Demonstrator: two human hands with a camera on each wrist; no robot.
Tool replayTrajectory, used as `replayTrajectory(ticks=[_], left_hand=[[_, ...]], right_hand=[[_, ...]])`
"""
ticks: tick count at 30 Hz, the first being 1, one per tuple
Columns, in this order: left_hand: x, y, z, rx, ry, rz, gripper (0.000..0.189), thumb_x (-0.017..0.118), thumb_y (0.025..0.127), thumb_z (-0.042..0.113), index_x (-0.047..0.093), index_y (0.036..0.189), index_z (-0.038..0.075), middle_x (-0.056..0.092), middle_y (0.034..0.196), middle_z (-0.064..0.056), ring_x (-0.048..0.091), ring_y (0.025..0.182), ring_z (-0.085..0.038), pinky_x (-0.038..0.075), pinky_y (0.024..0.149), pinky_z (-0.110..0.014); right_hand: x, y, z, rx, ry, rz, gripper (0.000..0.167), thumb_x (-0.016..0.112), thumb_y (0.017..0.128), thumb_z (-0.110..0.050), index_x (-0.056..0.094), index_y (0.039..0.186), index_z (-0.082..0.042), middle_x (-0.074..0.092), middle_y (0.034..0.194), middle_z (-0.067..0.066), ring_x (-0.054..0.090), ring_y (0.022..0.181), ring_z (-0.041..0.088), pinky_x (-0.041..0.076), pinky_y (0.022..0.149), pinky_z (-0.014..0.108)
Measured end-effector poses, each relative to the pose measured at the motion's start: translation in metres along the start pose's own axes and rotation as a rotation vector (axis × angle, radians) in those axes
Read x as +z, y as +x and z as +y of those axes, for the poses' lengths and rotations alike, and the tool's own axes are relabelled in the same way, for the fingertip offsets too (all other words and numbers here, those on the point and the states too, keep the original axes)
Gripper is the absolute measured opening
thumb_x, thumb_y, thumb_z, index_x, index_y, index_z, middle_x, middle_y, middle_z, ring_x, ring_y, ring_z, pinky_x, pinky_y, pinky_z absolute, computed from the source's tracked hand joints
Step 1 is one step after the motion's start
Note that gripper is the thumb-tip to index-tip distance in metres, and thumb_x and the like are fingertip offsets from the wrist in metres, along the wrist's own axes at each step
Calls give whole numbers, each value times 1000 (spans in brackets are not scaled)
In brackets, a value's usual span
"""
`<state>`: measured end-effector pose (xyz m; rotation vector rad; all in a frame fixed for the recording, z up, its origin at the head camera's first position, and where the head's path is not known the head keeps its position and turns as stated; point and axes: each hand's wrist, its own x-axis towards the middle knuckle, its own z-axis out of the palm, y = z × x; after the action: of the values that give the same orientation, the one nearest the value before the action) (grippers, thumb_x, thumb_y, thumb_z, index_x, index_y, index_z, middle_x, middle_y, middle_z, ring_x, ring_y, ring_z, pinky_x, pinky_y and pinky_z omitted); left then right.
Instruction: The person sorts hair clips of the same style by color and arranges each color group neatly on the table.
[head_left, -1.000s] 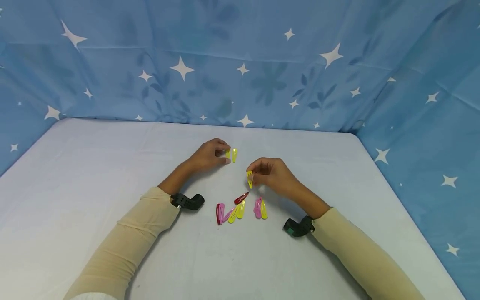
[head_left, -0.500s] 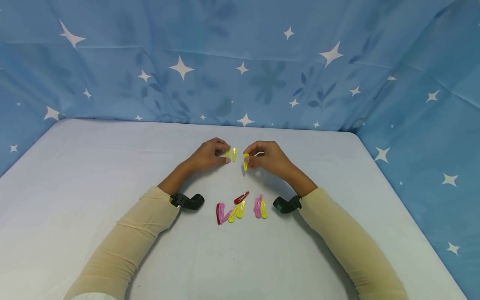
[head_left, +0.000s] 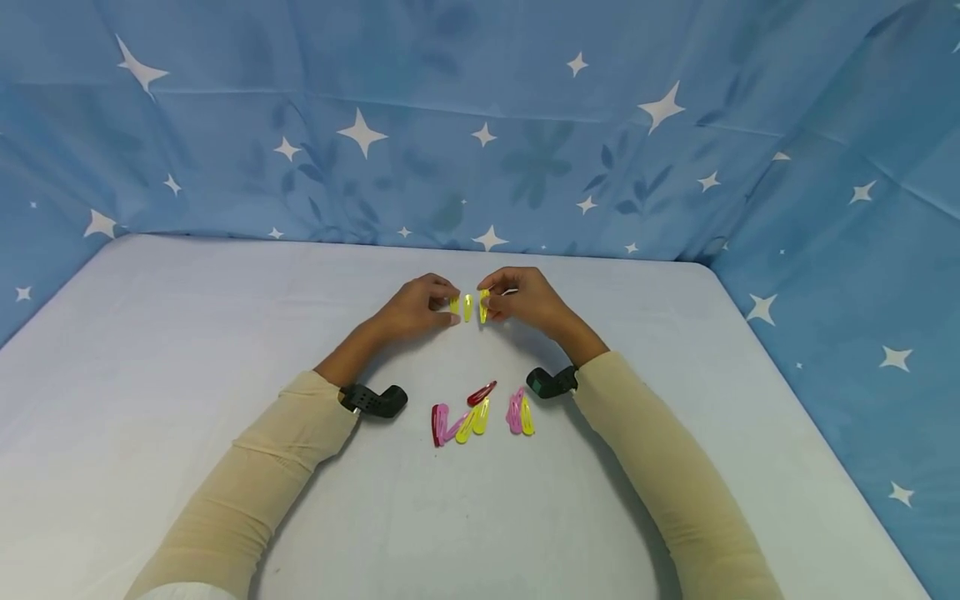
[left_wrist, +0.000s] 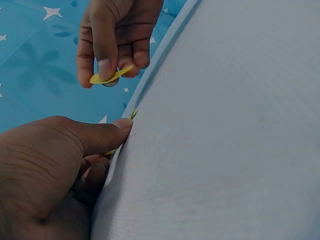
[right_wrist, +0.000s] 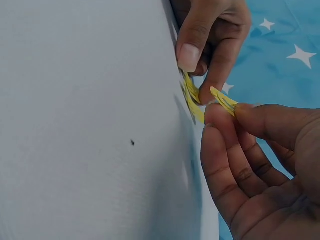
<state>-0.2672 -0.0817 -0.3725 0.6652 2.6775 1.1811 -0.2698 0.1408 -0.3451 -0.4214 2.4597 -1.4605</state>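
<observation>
My right hand (head_left: 531, 300) pinches a yellow snap hair clip (head_left: 483, 307) between thumb and fingertips, near the back of the table. In the right wrist view this clip (right_wrist: 223, 101) is held out in front of the other hand. To its left a second yellow hair clip (head_left: 468, 308) lies on the white cloth. My left hand (head_left: 412, 310) has its thumb and a finger at the two ends of a third yellow hair clip (head_left: 454, 306), beside the second. The left wrist view shows the left thumb (left_wrist: 107, 136) low at the cloth, covering most of that clip.
Closer to me lies a loose group of hair clips: a red one (head_left: 482, 393), yellow ones (head_left: 482, 417) and pink ones (head_left: 515, 413). A white cloth covers the table (head_left: 375, 517). A blue star-patterned curtain (head_left: 450, 125) rises behind the table edge.
My right hand has carried its yellow clip away from me and to the left, up beside the lying yellow clip. The left hand has stayed in place.
</observation>
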Motion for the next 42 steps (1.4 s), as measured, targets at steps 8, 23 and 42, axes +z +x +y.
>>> replayTrajectory(ticks=[8,23,42], left_hand=[[-2,-1,-2,2,-6,0,46,70,91,16,59,133,-1,52,138,-17,58,116,-31,49,100,-43],[1,1,0,11,-22,-6,47,70,91,15,59,134,-2,52,137,-17,57,114,-30,49,100,-42],[1,0,0,11,-17,2,48,70,91,14,58,134,-2,52,138,-18,57,115,-30,49,100,-42]], right_hand=[[3,9,3,25,1,-3,21,65,93,-6,68,113,0,67,95,13,68,78,19,59,71,29],[8,16,3,68,-197,36,20,66,89,-6,71,108,-3,67,92,10,59,70,14,50,63,24],[14,20,-3,133,-351,36,20,68,92,-10,73,111,-4,67,96,9,58,70,13,46,61,22]])
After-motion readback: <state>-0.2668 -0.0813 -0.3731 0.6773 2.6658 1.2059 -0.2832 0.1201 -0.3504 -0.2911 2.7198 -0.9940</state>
